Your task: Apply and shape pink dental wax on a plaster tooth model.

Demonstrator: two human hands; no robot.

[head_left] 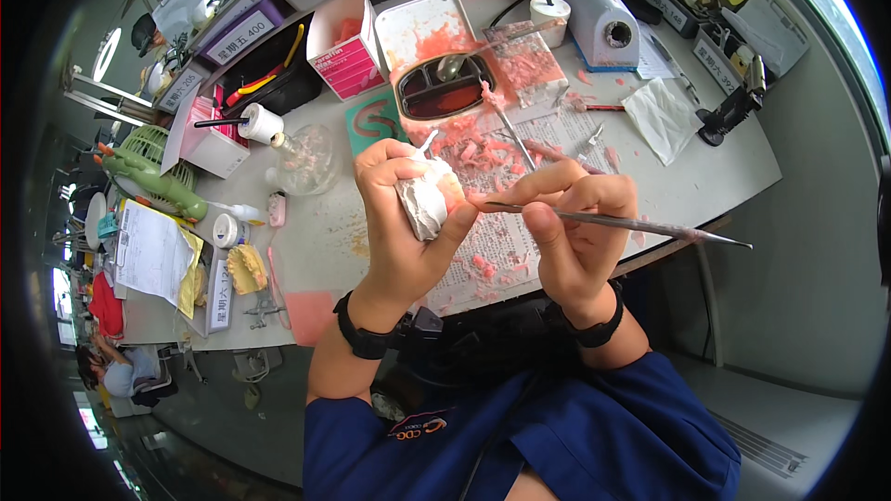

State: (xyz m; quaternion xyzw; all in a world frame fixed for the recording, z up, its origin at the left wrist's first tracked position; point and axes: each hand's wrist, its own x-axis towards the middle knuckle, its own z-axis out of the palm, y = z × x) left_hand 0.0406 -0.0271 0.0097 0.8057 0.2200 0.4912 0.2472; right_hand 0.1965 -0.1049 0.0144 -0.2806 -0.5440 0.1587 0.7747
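My left hand [385, 190] is wrapped round a white plaster dental cast [424, 204] with pink wax on its right side. My right hand [580, 237] pinches a slim metal wax carver [631, 221], its hooked far end pointing right. The carver's near tip is at the cast's wax side, by my left fingertips; whether it touches the wax is hidden. Pink wax shavings [478, 156] lie below on printed newspaper [501, 269]. Behind the cast stands a wax heater [401, 109] with dark red wells, and another metal tool [508, 125] leans by it.
Left of my hands stand a round glass vessel [309, 160], a white jar [262, 122] and a yellowish dental cast [246, 269]. A pink sheet [312, 317] lies near the front edge. At the back are a pink-and-white box [345, 51] and a grey-blue machine [594, 19].
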